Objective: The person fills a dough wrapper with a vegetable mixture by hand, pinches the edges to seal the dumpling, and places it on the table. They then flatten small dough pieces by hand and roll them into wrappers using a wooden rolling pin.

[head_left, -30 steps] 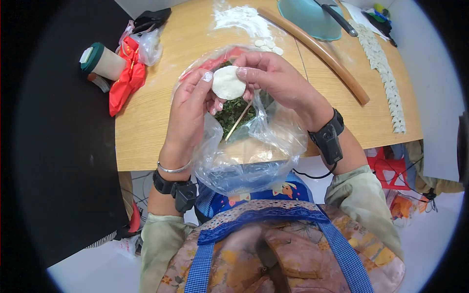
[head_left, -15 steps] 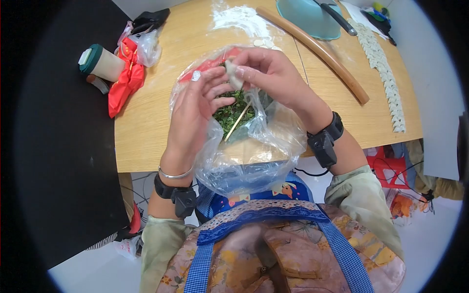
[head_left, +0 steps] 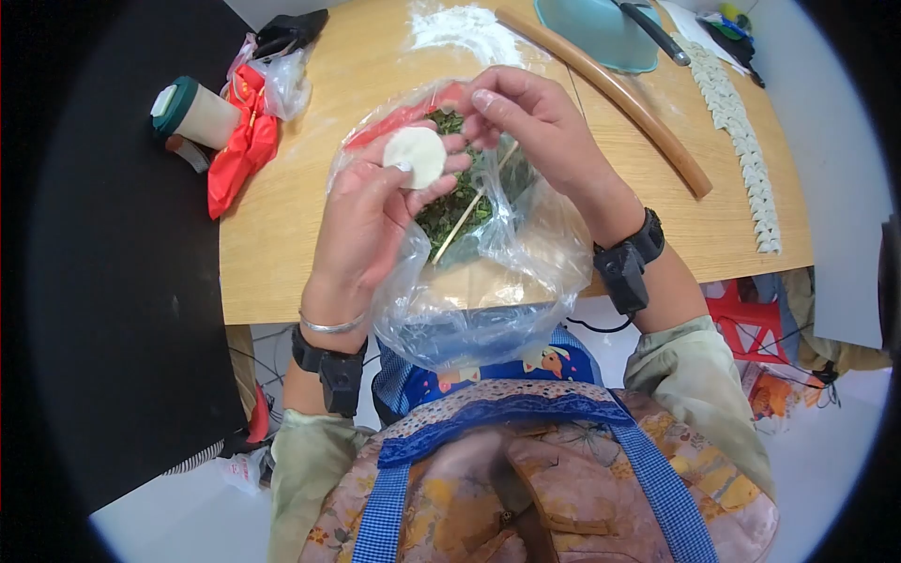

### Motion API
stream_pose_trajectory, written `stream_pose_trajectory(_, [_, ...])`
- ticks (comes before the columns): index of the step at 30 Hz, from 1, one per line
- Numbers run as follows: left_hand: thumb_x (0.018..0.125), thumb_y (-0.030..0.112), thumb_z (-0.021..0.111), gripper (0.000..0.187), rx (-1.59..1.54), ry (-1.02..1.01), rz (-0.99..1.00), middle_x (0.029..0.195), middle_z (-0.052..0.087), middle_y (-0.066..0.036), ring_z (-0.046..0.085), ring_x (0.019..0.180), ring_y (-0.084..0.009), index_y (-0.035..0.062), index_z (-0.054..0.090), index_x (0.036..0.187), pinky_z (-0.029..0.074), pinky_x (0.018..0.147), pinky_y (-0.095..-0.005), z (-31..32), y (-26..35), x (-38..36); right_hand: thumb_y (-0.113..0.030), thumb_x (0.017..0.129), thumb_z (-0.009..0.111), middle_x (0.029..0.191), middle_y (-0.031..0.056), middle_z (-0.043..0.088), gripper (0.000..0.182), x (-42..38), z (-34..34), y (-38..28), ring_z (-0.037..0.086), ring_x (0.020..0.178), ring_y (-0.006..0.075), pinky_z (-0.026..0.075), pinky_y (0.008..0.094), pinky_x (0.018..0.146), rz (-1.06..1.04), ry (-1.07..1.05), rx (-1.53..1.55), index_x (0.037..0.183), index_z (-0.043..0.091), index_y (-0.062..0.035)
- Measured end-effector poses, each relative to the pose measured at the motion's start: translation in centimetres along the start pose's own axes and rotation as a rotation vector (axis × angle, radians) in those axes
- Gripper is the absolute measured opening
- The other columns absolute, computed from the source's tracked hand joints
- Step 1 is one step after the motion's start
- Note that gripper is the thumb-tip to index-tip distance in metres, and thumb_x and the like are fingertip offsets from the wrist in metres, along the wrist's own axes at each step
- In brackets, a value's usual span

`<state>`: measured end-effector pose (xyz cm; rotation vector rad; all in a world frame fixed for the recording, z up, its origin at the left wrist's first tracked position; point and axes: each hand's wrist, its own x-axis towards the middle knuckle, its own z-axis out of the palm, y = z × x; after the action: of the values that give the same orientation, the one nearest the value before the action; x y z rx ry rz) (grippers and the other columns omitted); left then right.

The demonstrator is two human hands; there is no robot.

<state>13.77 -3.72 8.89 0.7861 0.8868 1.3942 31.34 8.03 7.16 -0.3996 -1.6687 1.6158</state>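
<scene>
My left hand [head_left: 352, 211] holds a round, pale dumpling wrapper [head_left: 414, 157] across its fingers, with the thumb resting on the wrapper's lower edge. Just to the right, my right hand [head_left: 535, 117] hovers with loosely bent fingers and nothing visible in them. Beneath both hands lies an open clear plastic bag [head_left: 535, 267] containing chopped green filling [head_left: 441, 225]. A thin wooden stick [head_left: 457, 228] leans in the filling, partly covered by plastic. A red patch [head_left: 399, 122] shows at the bag's far rim.
White flour [head_left: 465, 33] is spread at the back. A long rolling pin [head_left: 619, 103] lies diagonally, beside a teal bowl [head_left: 601, 42] and a dark-handled tool [head_left: 652, 33]. Rows of folded dough pieces [head_left: 741, 150] run down the right. A cup [head_left: 202, 117] and red bag [head_left: 244, 150] stand left.
The wrapper, earlier seen edge-on between both hands, now lies flat on my left fingers. My right hand has moved slightly up and away from it.
</scene>
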Motion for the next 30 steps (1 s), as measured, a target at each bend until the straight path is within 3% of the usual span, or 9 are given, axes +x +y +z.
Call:
stream_pose_trajectory(2, [0.1,0.003,0.037,0.041,0.066,0.03,0.031,0.131,0.059,-0.03,0.063,0.12,-0.0358,-0.0111,0.042,0.138,0.057,0.098,-0.038,-0.3,0.2,0.1,-0.019,0.103,0.054,0.09,0.0013,0.065,0.022,-0.1,0.2,0.6,0.062,0.083,0.0102,0.05,0.0256,0.076,-0.015,-0.014,0.017,0.101,0.067,-0.001])
stream_pose_trajectory(4, [0.095,-0.003,0.036,0.041,0.024,0.14,0.158,0.134,0.056,-0.031,0.061,0.122,-0.0371,-0.0109,0.041,0.135,0.057,0.1,-0.0381,-1.0,0.6,0.1,-0.016,0.096,0.063,0.095,0.0059,0.067,0.016,0.0,0.3,0.9,0.066,0.089,0.0189,0.052,0.0343,0.083,-0.205,-0.16,-0.325,0.099,0.067,-0.0011])
stream_pose_trajectory(5, [0.095,-0.003,0.036,0.041,0.021,0.146,0.155,0.134,0.056,-0.031,0.061,0.122,-0.0371,-0.0109,0.041,0.135,0.057,0.1,-0.0381,-1.3,0.8,0.1,-0.016,0.096,0.063,0.095,0.0059,0.067,0.016,-0.3,0.3,1.0,0.066,0.089,0.0189,0.052,0.0343,0.083,-0.199,-0.163,-0.322,0.099,0.067,-0.0011])
stream_pose_trajectory(8, [0.099,0.0,0.037,0.038,-0.001,0.216,0.248,0.138,0.051,-0.033,0.056,0.127,-0.0402,-0.011,0.039,0.135,0.054,0.105,-0.0422,-1.5,1.4,-0.2,-0.016,0.08,0.074,0.1,0.0143,0.066,0.023,-0.5,0.6,1.1,0.062,0.1,0.0331,0.048,0.0465,0.095,-0.279,-0.243,-0.915,0.1,0.069,-0.0048])
stream_pose_trajectory(11, [0.102,0.007,0.04,0.037,-0.346,0.192,0.224,0.142,0.047,-0.032,0.049,0.134,-0.0404,-0.0116,0.039,0.134,0.045,0.113,-0.0483,-1.9,1.0,-0.2,-0.019,0.079,0.076,0.097,0.013,0.066,0.026,-0.9,0.9,1.2,0.061,0.105,0.0325,0.043,0.0483,0.1,-0.323,-0.254,-1.222,0.101,0.071,-0.0055])
stream_pose_trajectory(15, [0.105,0.016,0.043,0.04,-0.546,0.089,0.14,0.143,0.046,-0.03,0.044,0.138,-0.0387,-0.0113,0.04,0.134,0.038,0.118,-0.0515,-0.8,1.5,-0.6,-0.02,0.078,0.078,0.096,0.0118,0.066,0.029,-0.9,1.1,2.0,0.06,0.107,0.0324,0.04,0.0493,0.101,-0.303,-0.213,-1.278,0.102,0.071,-0.0055])
stream_pose_trajectory(17, [0.105,0.017,0.042,0.053,-0.452,0.146,0.181,0.154,0.033,-0.032,0.034,0.146,-0.0388,-0.0134,0.027,0.147,0.029,0.123,-0.0528,-0.2,1.5,-0.6,-0.02,0.078,0.078,0.096,0.011,0.066,0.03,-0.7,1.4,2.5,0.059,0.108,0.0318,0.041,0.0487,0.099,-0.241,-0.193,-1.253,0.102,0.071,-0.0049])
stream_pose_trajectory(27, [0.106,0.019,0.041,0.051,-0.366,0.164,0.132,0.151,0.037,-0.032,0.038,0.143,-0.0385,-0.0141,0.031,0.144,0.031,0.122,-0.0493,-1.0,0.7,0.0,-0.013,0.078,0.075,0.095,0.0063,0.067,0.015,-0.2,1.7,3.5,0.059,0.105,0.0292,0.043,0.0449,0.09,-0.33,-0.167,-1.145,0.093,0.071,-0.0096])
stream_pose_trajectory(30, [0.103,0.017,0.048,0.041,-0.389,0.156,0.12,0.138,0.053,-0.024,0.05,0.134,-0.0333,-0.0086,0.043,0.135,0.038,0.117,-0.046,-1.6,0.6,0.0,-0.011,0.078,0.074,0.088,0.0068,0.067,0.011,0.1,1.5,3.3,0.061,0.096,0.0299,0.044,0.0441,0.086,-0.34,-0.145,-1.055,0.088,0.071,-0.0091])
